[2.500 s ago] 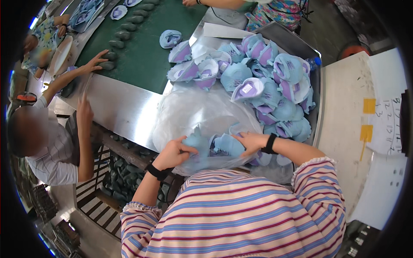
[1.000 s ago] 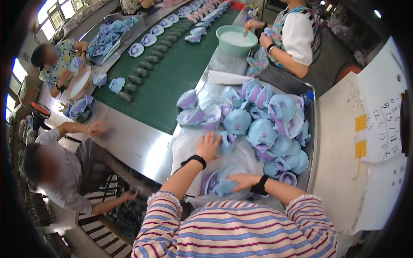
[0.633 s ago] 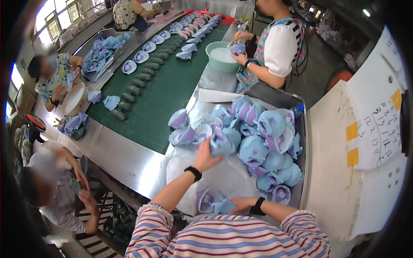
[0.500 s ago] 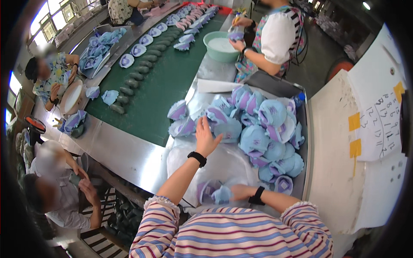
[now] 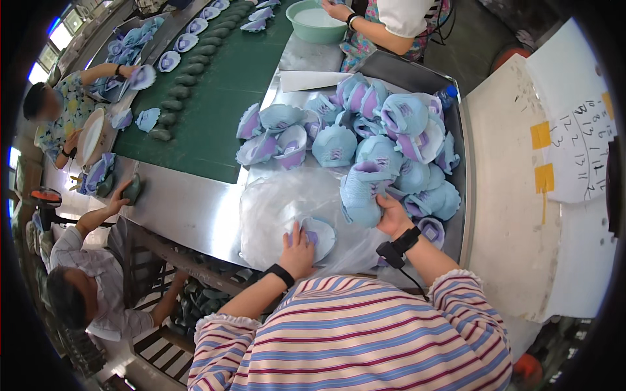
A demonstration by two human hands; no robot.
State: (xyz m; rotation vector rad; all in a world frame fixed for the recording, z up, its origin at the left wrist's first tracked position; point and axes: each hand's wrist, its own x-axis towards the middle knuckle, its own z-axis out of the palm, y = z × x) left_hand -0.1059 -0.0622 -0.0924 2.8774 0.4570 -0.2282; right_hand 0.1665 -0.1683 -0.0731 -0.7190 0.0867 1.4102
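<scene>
Steel bench (image 5: pixel 189 208) carries a heap of blue-and-purple shoe uppers (image 5: pixel 365 130) and a clear plastic sheet (image 5: pixel 287 202). Right hand (image 5: pixel 393 216) grips one blue upper (image 5: pixel 360 195) at the heap's near edge. Left hand (image 5: pixel 297 251), fingers spread, presses a smaller upper piece (image 5: pixel 321 236) onto the sheet.

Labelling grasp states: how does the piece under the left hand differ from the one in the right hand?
The piece under the left hand lies flat, alone on the clear plastic sheet, pressed down. The piece in the right hand is gripped at the pile's edge and looks bulkier. Both are light blue with purple.
</scene>
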